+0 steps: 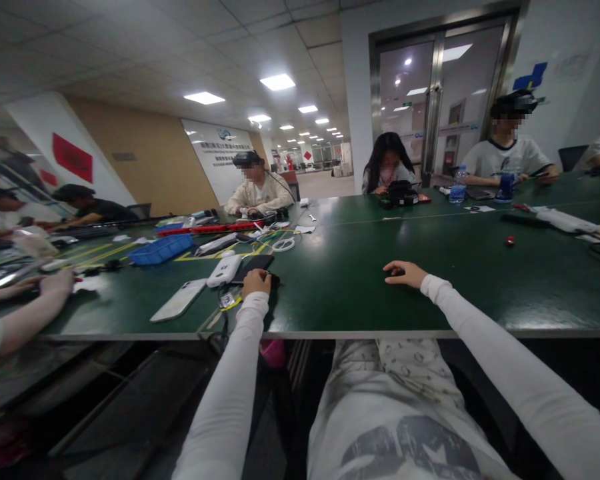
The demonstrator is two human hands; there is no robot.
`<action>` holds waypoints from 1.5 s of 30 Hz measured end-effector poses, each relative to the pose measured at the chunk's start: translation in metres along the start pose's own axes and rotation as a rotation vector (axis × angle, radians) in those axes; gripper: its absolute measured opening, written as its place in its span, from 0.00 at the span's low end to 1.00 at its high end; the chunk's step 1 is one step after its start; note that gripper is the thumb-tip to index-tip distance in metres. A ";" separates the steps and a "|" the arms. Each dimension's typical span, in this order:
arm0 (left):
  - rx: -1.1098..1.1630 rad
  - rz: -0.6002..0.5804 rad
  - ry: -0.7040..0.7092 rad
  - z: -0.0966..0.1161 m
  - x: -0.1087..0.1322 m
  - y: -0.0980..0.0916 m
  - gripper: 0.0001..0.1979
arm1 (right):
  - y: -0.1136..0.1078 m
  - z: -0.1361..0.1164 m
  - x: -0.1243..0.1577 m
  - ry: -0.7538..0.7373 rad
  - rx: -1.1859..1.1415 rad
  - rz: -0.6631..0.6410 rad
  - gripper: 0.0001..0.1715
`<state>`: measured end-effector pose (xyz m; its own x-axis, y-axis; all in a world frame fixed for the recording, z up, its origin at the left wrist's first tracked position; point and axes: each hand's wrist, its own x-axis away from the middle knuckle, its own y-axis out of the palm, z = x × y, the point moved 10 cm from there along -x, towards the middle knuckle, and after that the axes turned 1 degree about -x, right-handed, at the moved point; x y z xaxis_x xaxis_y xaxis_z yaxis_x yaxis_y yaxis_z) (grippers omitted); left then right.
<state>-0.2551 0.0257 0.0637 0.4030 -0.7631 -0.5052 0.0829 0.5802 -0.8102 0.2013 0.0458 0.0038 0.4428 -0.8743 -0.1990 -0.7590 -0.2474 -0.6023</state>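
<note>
My left hand (257, 283) rests at the table's near side with its fingers curled down on a small dark object (274, 280). Most of that object is hidden by the hand, so its kind does not show. Just behind the hand lies a flat black item (254, 264), and beside it a white device (224, 271). A white phone (179, 300) lies face down further left. Over the green table (340, 293), my right hand (405, 273) is held with fingers apart and holds nothing.
A blue basket (161, 249), a coiled white cable (283, 245) and tangled wires are at the left. Far right are water bottles (458, 185), a small red object (510, 241) and a long white tool (563, 219). Co-workers sit around the table; one person's arm (35, 313) reaches in at left.
</note>
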 end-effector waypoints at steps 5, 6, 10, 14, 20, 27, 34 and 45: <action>-0.032 -0.017 0.001 -0.002 -0.003 0.005 0.10 | 0.000 -0.005 0.000 -0.003 -0.017 -0.002 0.28; -0.038 -0.023 0.004 -0.003 -0.003 0.006 0.10 | 0.000 -0.005 0.000 -0.004 -0.021 -0.001 0.28; -0.048 -0.040 0.020 -0.001 -0.001 0.007 0.11 | 0.000 -0.004 0.000 0.000 -0.026 -0.003 0.28; -0.037 -0.049 0.038 0.003 0.001 0.005 0.11 | 0.000 -0.001 -0.001 0.002 -0.009 -0.002 0.28; -0.028 -0.070 0.051 0.009 0.005 0.003 0.12 | -0.001 0.001 -0.002 0.004 0.011 0.008 0.27; 0.010 -0.069 0.128 0.017 0.010 0.005 0.11 | 0.001 0.006 -0.003 -0.026 0.030 0.021 0.27; 0.194 -0.140 0.313 0.103 0.041 0.032 0.09 | 0.000 0.005 0.000 -0.051 0.104 0.017 0.32; 0.642 -0.391 0.670 0.316 0.138 0.067 0.09 | -0.003 -0.011 -0.001 -0.065 0.197 0.027 0.41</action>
<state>0.0947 0.0490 0.0333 -0.3367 -0.8208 -0.4614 0.6551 0.1478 -0.7410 0.1983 0.0426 0.0146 0.4583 -0.8489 -0.2633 -0.6661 -0.1318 -0.7341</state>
